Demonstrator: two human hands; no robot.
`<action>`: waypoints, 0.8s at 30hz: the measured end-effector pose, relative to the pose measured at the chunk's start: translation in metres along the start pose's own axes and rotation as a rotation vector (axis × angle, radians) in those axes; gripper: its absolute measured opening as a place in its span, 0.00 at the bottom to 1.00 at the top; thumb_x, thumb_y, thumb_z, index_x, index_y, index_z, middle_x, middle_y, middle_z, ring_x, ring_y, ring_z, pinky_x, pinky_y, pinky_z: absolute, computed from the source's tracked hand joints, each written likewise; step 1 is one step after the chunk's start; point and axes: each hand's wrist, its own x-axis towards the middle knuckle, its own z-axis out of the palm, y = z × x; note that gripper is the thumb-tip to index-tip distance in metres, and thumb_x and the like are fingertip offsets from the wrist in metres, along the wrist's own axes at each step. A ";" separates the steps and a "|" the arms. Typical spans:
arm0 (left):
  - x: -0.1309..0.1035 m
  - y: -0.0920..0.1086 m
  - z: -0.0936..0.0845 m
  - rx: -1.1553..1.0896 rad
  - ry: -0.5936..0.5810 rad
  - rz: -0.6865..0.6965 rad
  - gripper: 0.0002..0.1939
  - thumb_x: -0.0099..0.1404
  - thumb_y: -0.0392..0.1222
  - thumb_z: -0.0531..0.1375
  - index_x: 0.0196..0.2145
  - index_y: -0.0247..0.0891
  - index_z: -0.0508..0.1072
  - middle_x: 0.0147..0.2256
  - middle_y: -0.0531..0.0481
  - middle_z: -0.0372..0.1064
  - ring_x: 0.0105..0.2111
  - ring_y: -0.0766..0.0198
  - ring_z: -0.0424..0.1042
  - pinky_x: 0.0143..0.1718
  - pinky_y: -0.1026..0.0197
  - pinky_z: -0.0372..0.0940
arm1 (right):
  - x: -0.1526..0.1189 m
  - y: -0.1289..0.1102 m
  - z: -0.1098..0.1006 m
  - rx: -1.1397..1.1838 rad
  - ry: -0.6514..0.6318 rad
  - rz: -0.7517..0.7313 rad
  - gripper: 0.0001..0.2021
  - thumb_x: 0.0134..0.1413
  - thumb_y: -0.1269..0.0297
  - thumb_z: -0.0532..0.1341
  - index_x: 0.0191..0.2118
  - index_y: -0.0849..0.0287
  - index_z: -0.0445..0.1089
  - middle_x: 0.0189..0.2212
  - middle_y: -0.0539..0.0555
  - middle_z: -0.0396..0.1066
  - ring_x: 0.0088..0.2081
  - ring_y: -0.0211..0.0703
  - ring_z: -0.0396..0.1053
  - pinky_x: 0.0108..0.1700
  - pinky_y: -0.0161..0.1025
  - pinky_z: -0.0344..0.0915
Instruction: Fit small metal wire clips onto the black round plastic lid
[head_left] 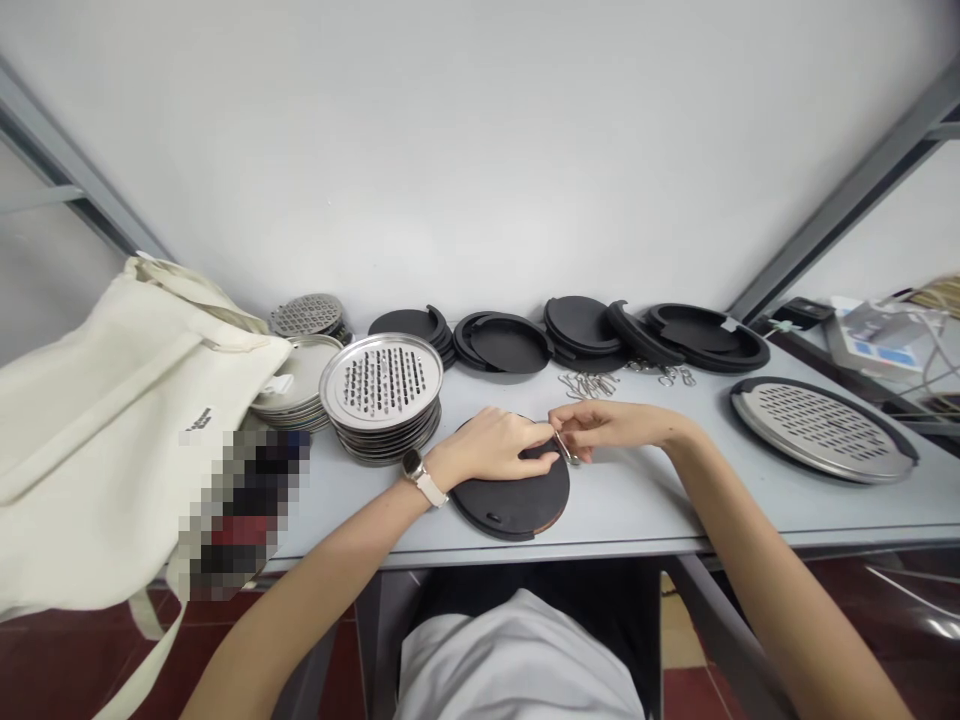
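A round black disc lies flat near the table's front edge. My left hand, with a watch at the wrist, rests on the disc, its fingers apart and pointing right. At the disc's right rim, my right hand pinches a small metal piece. The fingertips of both hands are close together there. Behind my right hand lies a small heap of metal hooks.
Stacked metal grater discs stand left, beside a cream bag. Black round parts line the wall side. A large grater disc lies right, with a white box beyond.
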 end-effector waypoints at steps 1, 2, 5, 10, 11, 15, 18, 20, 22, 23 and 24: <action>0.000 0.000 0.000 0.001 0.000 -0.001 0.14 0.68 0.49 0.51 0.31 0.38 0.67 0.26 0.53 0.69 0.25 0.66 0.67 0.25 0.62 0.48 | 0.000 -0.001 0.001 0.003 0.003 0.001 0.06 0.55 0.63 0.55 0.33 0.60 0.64 0.25 0.48 0.65 0.31 0.36 0.64 0.38 0.36 0.63; 0.000 0.000 0.000 0.002 0.000 -0.002 0.14 0.68 0.49 0.50 0.31 0.38 0.67 0.26 0.52 0.69 0.25 0.66 0.66 0.25 0.62 0.48 | 0.001 -0.001 0.001 0.005 0.006 0.003 0.06 0.55 0.63 0.55 0.33 0.60 0.64 0.25 0.48 0.65 0.30 0.36 0.64 0.38 0.36 0.63; 0.000 0.000 0.000 0.001 0.001 -0.006 0.14 0.68 0.49 0.50 0.32 0.38 0.67 0.26 0.52 0.69 0.25 0.66 0.66 0.26 0.63 0.48 | 0.001 -0.003 0.002 0.017 0.007 0.009 0.06 0.56 0.64 0.54 0.31 0.60 0.63 0.24 0.48 0.65 0.30 0.36 0.64 0.37 0.37 0.63; 0.000 0.001 0.000 0.008 -0.006 -0.004 0.14 0.68 0.49 0.51 0.31 0.38 0.67 0.26 0.52 0.69 0.25 0.66 0.67 0.25 0.62 0.48 | 0.001 -0.003 0.001 0.027 -0.014 -0.002 0.07 0.56 0.63 0.55 0.32 0.61 0.64 0.25 0.49 0.66 0.29 0.36 0.65 0.36 0.37 0.63; 0.000 0.001 0.000 0.010 -0.008 -0.004 0.14 0.68 0.49 0.51 0.31 0.38 0.67 0.26 0.52 0.69 0.25 0.66 0.67 0.25 0.62 0.48 | 0.001 -0.003 0.000 0.026 -0.020 -0.008 0.07 0.56 0.62 0.56 0.32 0.61 0.64 0.25 0.49 0.66 0.29 0.35 0.65 0.37 0.37 0.63; 0.001 0.001 -0.001 0.007 -0.012 -0.007 0.14 0.68 0.49 0.51 0.31 0.38 0.68 0.27 0.52 0.70 0.26 0.66 0.68 0.26 0.62 0.49 | 0.000 -0.004 0.000 0.018 -0.032 -0.023 0.12 0.59 0.57 0.55 0.33 0.62 0.65 0.26 0.50 0.67 0.30 0.35 0.65 0.37 0.37 0.63; 0.001 0.001 0.000 0.005 -0.007 -0.005 0.14 0.68 0.49 0.51 0.33 0.38 0.68 0.28 0.52 0.71 0.26 0.65 0.68 0.26 0.63 0.49 | 0.000 -0.004 0.000 0.007 -0.020 -0.027 0.17 0.60 0.51 0.54 0.32 0.62 0.64 0.26 0.50 0.67 0.29 0.35 0.64 0.36 0.37 0.62; 0.000 0.001 0.000 0.006 0.001 -0.003 0.13 0.68 0.48 0.51 0.34 0.38 0.68 0.28 0.52 0.71 0.26 0.66 0.68 0.26 0.63 0.49 | 0.000 -0.003 0.001 0.002 -0.005 -0.031 0.19 0.59 0.48 0.54 0.32 0.62 0.64 0.25 0.50 0.68 0.29 0.35 0.64 0.36 0.37 0.62; 0.000 0.001 0.000 0.007 0.007 0.001 0.12 0.68 0.48 0.51 0.34 0.38 0.68 0.27 0.53 0.71 0.25 0.66 0.68 0.26 0.63 0.49 | 0.001 -0.002 0.001 -0.002 0.007 -0.034 0.20 0.59 0.47 0.53 0.31 0.61 0.64 0.25 0.50 0.68 0.29 0.35 0.64 0.36 0.37 0.62; 0.000 0.001 0.000 0.009 0.009 0.003 0.12 0.68 0.48 0.51 0.34 0.39 0.68 0.27 0.53 0.71 0.25 0.66 0.68 0.26 0.63 0.49 | 0.002 -0.001 0.001 -0.004 0.011 -0.033 0.20 0.59 0.47 0.53 0.31 0.61 0.64 0.24 0.50 0.67 0.28 0.35 0.64 0.36 0.37 0.62; 0.000 0.001 0.000 0.012 0.011 0.003 0.12 0.68 0.48 0.51 0.34 0.39 0.68 0.27 0.53 0.70 0.25 0.65 0.68 0.25 0.62 0.49 | 0.002 -0.001 0.001 -0.007 0.014 -0.030 0.20 0.59 0.47 0.53 0.31 0.61 0.64 0.24 0.49 0.67 0.28 0.35 0.64 0.35 0.37 0.62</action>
